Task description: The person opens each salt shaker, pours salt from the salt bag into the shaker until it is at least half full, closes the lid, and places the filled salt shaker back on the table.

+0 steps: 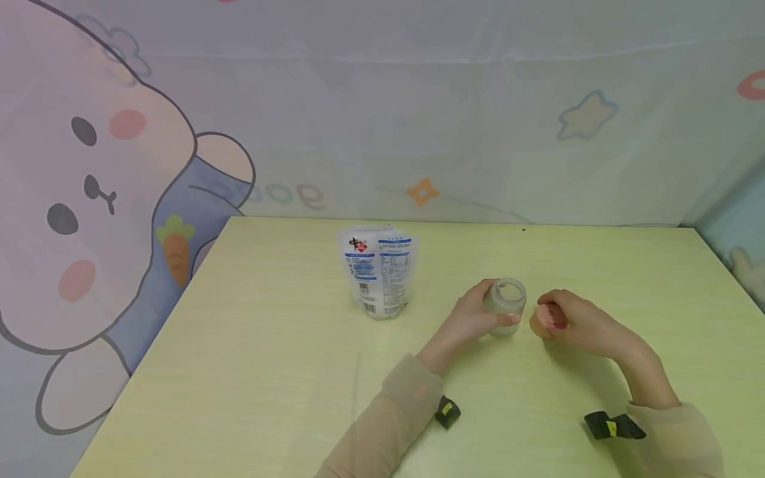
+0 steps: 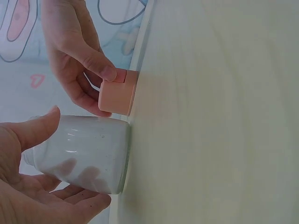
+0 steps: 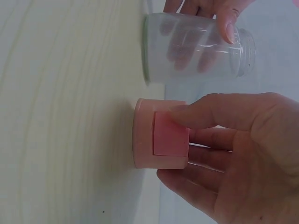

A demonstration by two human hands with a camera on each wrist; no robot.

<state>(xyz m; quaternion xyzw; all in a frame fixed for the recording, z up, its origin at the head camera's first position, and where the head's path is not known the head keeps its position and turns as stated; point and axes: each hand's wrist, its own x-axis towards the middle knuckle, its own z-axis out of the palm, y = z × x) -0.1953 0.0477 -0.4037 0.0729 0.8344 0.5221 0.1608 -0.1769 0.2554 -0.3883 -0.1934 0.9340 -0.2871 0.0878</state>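
Observation:
My left hand (image 1: 475, 317) grips a clear glass jar (image 1: 508, 299) that stands upright with its mouth uncovered. In the left wrist view the thumb lies on one side of the jar (image 2: 88, 149), and the fingers show through the glass from the other. Just to the right, my right hand (image 1: 588, 325) holds a round orange-pink lid (image 1: 540, 322) low over the table. A darker pink square flap (image 3: 171, 135) marks the side of that lid, and the right thumb presses at the flap's edge. Lid and jar are side by side, a small gap between them.
A white, partly see-through pouch (image 1: 382, 272) with blue print stands upright left of the jar. The pale yellow table (image 1: 269, 372) ends at a printed cloth backdrop (image 1: 358, 99). Black straps (image 1: 447, 411) hang near both cuffs.

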